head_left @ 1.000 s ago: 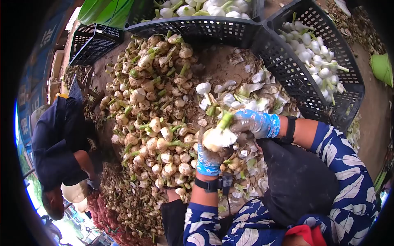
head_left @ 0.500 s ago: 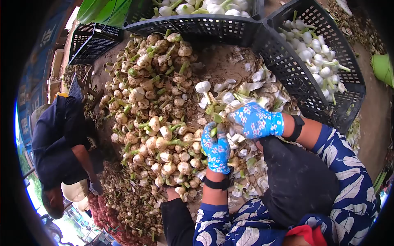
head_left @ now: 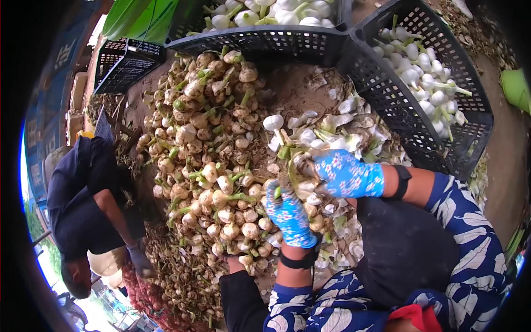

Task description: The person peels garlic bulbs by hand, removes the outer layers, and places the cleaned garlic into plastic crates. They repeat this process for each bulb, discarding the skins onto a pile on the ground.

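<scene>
My left hand (head_left: 289, 214), in a blue flowered glove, is closed round a garlic bulb's stem; the cut green stem end (head_left: 277, 192) pokes out between the fingers. The bulb itself is mostly hidden by the gloves. Just to the right, my right hand (head_left: 344, 172), in a matching glove with soiled fingertips, pinches a pale strip of garlic skin (head_left: 301, 185) that hangs between the two hands. A clean white garlic bulb (head_left: 273, 123) with its stem lies beyond them. Left of my hands spreads a heap of unpeeled garlic (head_left: 227, 196).
Black crates (head_left: 260, 41) at the top and right (head_left: 381, 83) hold peeled white garlic. Loose skins (head_left: 345, 218) litter the ground around my hands. A co-worker (head_left: 91, 193) bends over at the left near a red mesh sack (head_left: 141, 293). A green tub (head_left: 515, 89) stands far right.
My hands have shifted slightly down and apart, with a strip of skin now showing between them. The co-worker's gloved hand has moved lower and to the right.
</scene>
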Action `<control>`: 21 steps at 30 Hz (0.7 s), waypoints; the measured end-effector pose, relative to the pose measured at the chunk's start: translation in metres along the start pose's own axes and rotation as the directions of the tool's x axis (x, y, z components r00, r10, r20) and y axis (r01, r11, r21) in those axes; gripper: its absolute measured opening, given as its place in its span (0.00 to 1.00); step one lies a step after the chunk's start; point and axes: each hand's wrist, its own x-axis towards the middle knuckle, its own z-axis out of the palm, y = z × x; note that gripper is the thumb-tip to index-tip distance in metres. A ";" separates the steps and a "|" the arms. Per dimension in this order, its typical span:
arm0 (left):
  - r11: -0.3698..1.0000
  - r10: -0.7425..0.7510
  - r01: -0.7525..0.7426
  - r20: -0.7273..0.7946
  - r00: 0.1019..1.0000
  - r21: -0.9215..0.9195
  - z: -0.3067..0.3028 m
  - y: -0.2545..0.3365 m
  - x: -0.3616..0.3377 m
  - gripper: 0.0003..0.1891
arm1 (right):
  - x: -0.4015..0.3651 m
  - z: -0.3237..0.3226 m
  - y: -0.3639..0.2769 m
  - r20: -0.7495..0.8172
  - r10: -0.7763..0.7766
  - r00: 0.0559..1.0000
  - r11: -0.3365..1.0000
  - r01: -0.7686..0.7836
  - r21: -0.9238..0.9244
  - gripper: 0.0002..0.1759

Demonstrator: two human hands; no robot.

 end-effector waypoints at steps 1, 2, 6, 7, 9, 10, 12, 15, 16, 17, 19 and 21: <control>0.995 0.029 -0.032 0.034 0.999 0.097 0.003 0.000 -0.001 0.12 | 0.000 0.005 0.005 -0.075 -0.025 0.997 1.000 0.024 -0.016 0.22; 0.980 0.054 -0.066 0.066 0.996 0.190 0.006 -0.002 -0.003 0.13 | 0.001 0.006 0.008 -0.145 -0.055 0.988 0.998 0.050 -0.036 0.21; 0.829 0.415 -0.498 0.316 0.853 0.256 -0.005 -0.010 0.000 0.06 | 0.003 0.011 0.018 -0.298 0.008 0.955 0.984 0.046 0.174 0.16; 0.861 0.352 -0.469 0.435 0.829 0.198 -0.010 -0.001 -0.002 0.03 | 0.003 0.013 0.026 -0.241 0.056 0.969 0.983 -0.011 0.182 0.15; 0.876 0.295 -0.464 0.615 0.731 0.132 -0.018 0.018 -0.006 0.03 | 0.000 0.020 0.034 -0.212 0.075 0.975 0.972 -0.023 0.236 0.12; 0.888 0.265 -0.449 0.692 0.671 0.096 -0.023 0.025 -0.008 0.04 | 0.002 0.032 0.040 -0.124 0.073 0.990 0.968 -0.040 0.247 0.12; 0.993 0.071 -0.117 0.684 0.726 0.022 -0.034 0.036 -0.021 0.02 | -0.002 0.036 0.038 -0.045 -0.059 0.997 0.950 0.070 0.304 0.13; 0.928 0.098 0.093 0.477 0.874 -0.361 -0.029 0.046 -0.011 0.08 | -0.005 0.031 0.019 0.228 -0.191 0.955 0.901 0.078 0.427 0.14; 0.806 -0.077 0.292 0.397 0.914 -0.515 -0.040 0.038 0.003 0.12 | -0.011 0.009 0.007 0.393 -0.210 0.895 0.895 0.014 0.445 0.15; 0.687 -0.096 0.345 0.390 0.916 -0.640 -0.054 0.028 0.020 0.14 | -0.021 -0.016 -0.003 0.368 -0.261 0.893 0.874 0.056 0.483 0.16; 0.518 -0.138 0.337 0.312 0.940 -0.786 -0.071 0.013 0.044 0.16 | -0.035 -0.054 -0.009 0.345 -0.341 0.874 0.847 0.127 0.516 0.17; 0.554 -0.299 0.272 0.117 0.947 -0.787 -0.064 0.022 0.053 0.12 | -0.041 -0.079 -0.009 0.311 -0.035 0.950 0.825 -0.148 0.546 0.18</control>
